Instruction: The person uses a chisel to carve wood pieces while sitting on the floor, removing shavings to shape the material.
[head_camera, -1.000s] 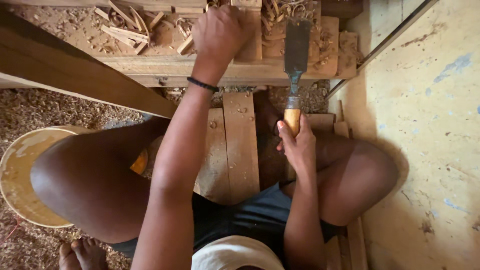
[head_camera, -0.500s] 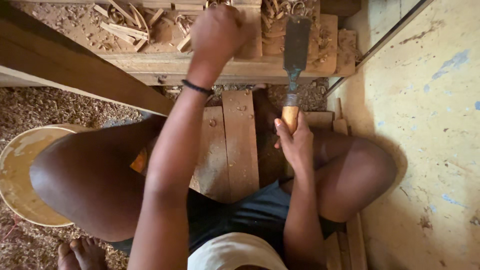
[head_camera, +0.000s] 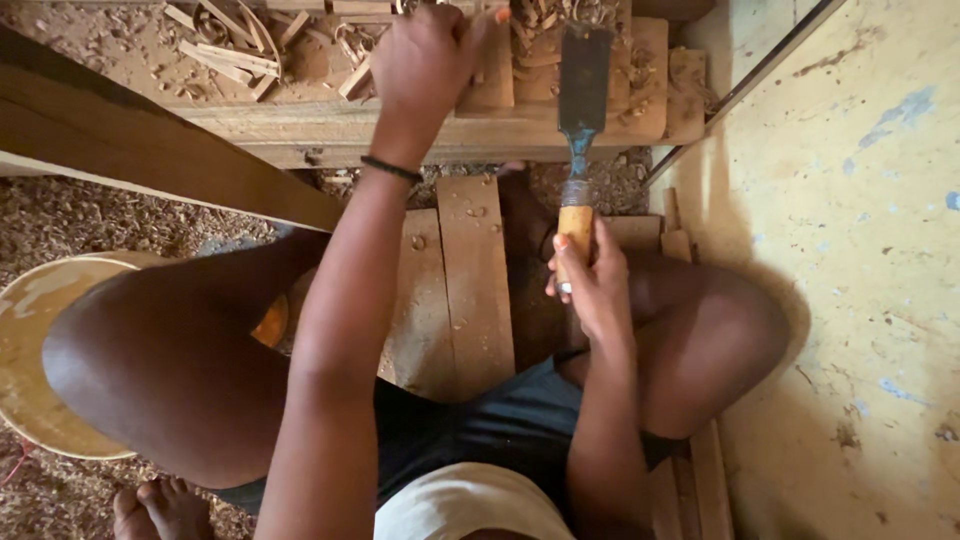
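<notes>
seated mid-carve: right hand (head_camera: 590, 290) gripping wide chisel (head_camera: 582, 110) on notched timber (head_camera: 480, 130), left hand (head_camera: 430, 60) clenched on it; shavings (head_camera: 230, 50) strewn, cutting seemingly unfinished.

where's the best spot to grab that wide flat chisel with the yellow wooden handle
Grip the wide flat chisel by its yellow wooden handle, coming from the near end, as the right hand does. The handle is round and points toward the person; the dark blade lies flat on the wooden beam.
</notes>
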